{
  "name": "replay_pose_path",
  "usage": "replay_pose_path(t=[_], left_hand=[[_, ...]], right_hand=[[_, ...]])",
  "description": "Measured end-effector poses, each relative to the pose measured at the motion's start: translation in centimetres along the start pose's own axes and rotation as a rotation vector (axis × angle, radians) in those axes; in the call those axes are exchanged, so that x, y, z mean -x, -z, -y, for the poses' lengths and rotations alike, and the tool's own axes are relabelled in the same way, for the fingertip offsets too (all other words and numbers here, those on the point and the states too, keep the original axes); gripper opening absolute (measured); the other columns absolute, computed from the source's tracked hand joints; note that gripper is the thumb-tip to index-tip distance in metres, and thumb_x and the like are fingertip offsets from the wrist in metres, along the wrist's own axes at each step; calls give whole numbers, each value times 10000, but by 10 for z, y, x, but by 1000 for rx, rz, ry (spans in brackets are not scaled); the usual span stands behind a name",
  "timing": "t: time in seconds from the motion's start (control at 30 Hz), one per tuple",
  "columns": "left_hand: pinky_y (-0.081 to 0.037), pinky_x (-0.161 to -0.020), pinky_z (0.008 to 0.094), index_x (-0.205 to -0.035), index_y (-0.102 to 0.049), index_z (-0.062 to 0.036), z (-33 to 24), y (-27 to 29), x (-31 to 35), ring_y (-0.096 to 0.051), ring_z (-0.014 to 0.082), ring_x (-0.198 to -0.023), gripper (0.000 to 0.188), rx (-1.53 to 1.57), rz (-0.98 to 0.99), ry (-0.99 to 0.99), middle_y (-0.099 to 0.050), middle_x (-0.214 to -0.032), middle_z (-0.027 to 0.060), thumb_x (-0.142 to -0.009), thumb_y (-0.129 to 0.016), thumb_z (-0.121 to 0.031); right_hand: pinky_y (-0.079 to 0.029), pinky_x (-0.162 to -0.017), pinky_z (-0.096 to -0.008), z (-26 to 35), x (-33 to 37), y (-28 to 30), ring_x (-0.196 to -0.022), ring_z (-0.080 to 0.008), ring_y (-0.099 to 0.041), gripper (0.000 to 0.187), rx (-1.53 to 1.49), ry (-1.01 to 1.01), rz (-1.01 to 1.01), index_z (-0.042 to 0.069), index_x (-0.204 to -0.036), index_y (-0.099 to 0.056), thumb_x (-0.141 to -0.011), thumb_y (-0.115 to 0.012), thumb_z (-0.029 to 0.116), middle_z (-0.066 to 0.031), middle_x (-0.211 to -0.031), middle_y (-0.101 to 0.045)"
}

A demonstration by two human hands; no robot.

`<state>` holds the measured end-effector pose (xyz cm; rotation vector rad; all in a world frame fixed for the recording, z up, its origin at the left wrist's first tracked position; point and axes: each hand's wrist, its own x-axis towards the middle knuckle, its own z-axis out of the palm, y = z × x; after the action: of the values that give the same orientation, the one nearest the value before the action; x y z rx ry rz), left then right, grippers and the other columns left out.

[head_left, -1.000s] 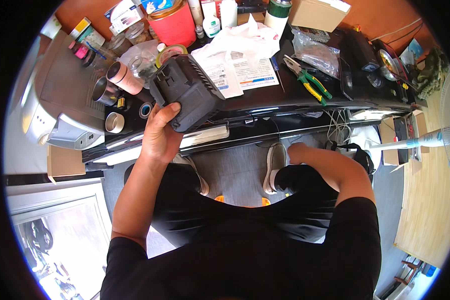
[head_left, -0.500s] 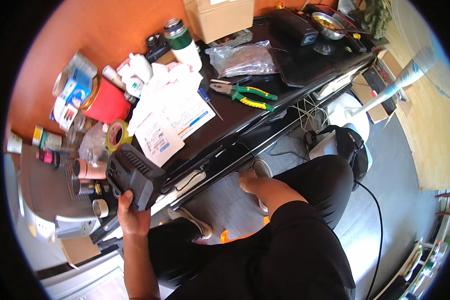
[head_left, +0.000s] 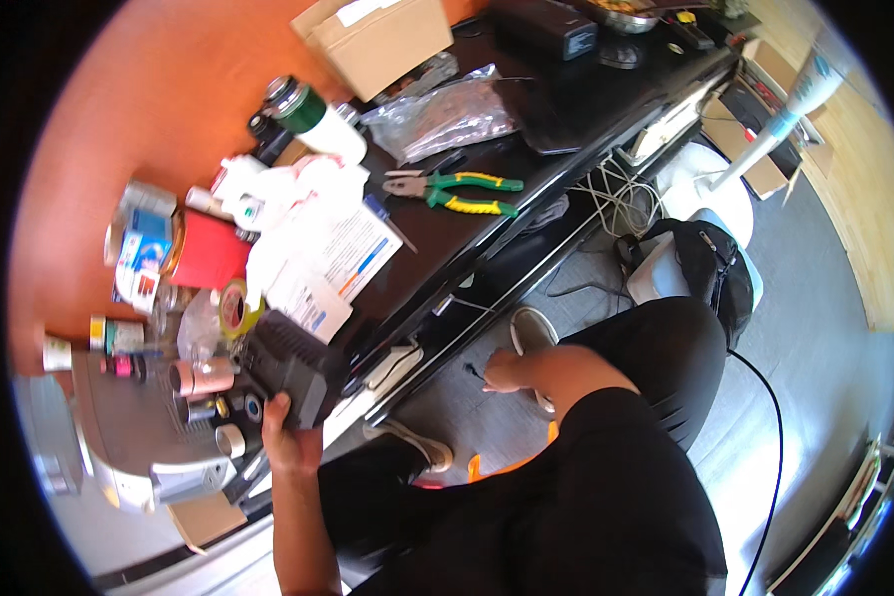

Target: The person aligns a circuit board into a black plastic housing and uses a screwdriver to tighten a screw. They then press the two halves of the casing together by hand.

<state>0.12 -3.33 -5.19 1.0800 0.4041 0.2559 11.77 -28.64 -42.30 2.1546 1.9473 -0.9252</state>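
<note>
My left hand (head_left: 290,442) grips a black battery charger (head_left: 293,372), a boxy ribbed thing, at its lower edge, with the thumb on its near face. It is held over the front edge of the black desk (head_left: 387,308). Low by my shoe (head_left: 533,333), my right hand (head_left: 507,372) is closed around a small black plug (head_left: 473,372) that sticks out past the fingertips. Its cord cannot be made out. Green and yellow pliers (head_left: 457,191) lie on the desk beside papers (head_left: 338,248) and a screwdriver (head_left: 392,226).
A pink cup (head_left: 202,376), yellow tape roll (head_left: 234,308) and red container (head_left: 212,250) crowd the desk's left end. Behind are a flask (head_left: 318,121), a plastic bag (head_left: 447,119) and a cardboard box (head_left: 377,45). A power strip (head_left: 395,366), a backpack (head_left: 710,268) and a fan (head_left: 780,124) are lower down.
My view has shifted, so the desk sits further left and higher. My right hand has come up from beside the shoe, and the black plug now shows in it. The charger stays in my left hand.
</note>
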Motion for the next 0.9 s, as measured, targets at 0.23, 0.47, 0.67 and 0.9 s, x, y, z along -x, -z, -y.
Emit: replay_pose_path(t=[0.23, 0.47, 0.67, 0.9], left_hand=[[-464, -1085, 446, -1417, -510, -30, -9, -4, -5, -624, 286, -1221, 621, 64, 8, 21, -642, -1337, 110, -873, -709, -252], [-460, -1097, 426, -1417, -484, -18, -18, -12, 1, -610, 274, -1229, 641, 130, 25, 17, -621, -1338, 116, -845, -712, -195], [-432, -1126, 428, -1420, -493, -19, -8, -15, -5, -602, 280, -1250, 614, 96, 62, 61, -623, -1352, 110, -863, -693, -184], [-445, -1121, 425, -1449, -468, -22, 14, -26, -4, -592, 292, -1267, 738, -63, 122, 130, -605, -1370, 120, -805, -768, -221]], right_hand=[[-516, -975, -438, -48, 143, 163, -1063, -266, -680, 375, -415, -70, -113, 21, -1181, -716, -986, -596, 318, -123, -1141, -734], [-506, -834, -321, -78, 291, 271, -895, -187, -660, 361, -892, -416, -565, 47, -1139, -738, -1028, -594, 359, -111, -934, -723], [-527, -851, -371, -95, 337, 193, -942, -295, -707, 322, -880, -753, -903, 78, -1110, -749, -1001, -619, 352, -151, -1003, -747], [-564, -845, -465, -199, 315, 91, -959, -367, -707, 250, -279, -1142, -961, 123, -1122, -732, -951, -606, 256, -149, -1023, -742]])
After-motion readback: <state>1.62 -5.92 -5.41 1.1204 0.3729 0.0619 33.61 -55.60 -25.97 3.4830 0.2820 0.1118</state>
